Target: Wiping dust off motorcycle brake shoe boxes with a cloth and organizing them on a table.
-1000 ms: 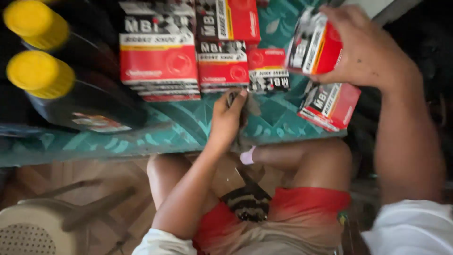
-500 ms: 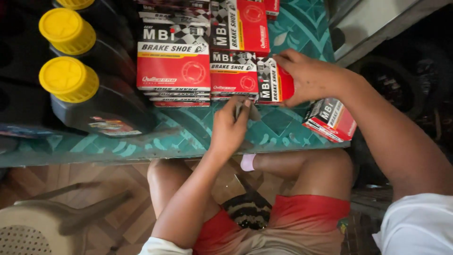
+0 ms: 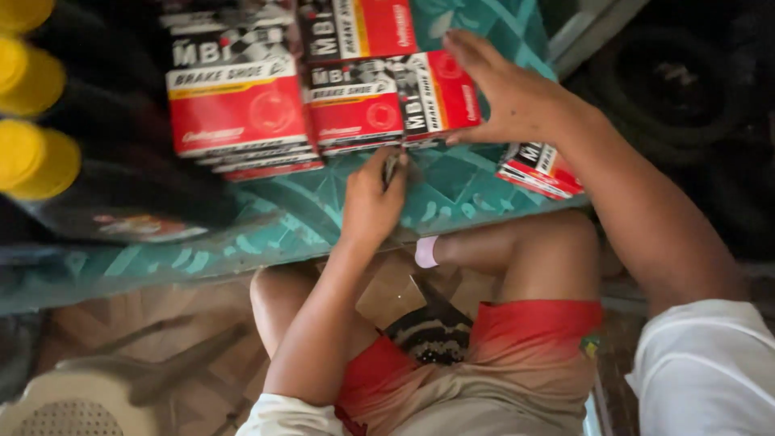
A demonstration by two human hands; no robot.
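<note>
Right hand (image 3: 517,101): fingers spread flat, pressing a small red cardboard box (image 3: 440,97) in against the row.
Left hand (image 3: 373,202): curled shut around a small dark object (image 3: 391,167), too blurred to name.
Boxes: glossy red-and-black rectangular cartons (image 3: 238,105), stacked in tidy layers.
Stray box (image 3: 539,168): lying at the worktop's edge.
Worktop (image 3: 452,190): teal patterned covering.
Bottles (image 3: 121,186): black plastic, round yellow caps (image 3: 36,161).

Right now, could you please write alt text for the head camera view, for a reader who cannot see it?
A seated person's right hand presses a red box against stacked red boxes on a teal patterned table. The left hand rests near the edge; yellow-capped dark bottles stand left.
</note>
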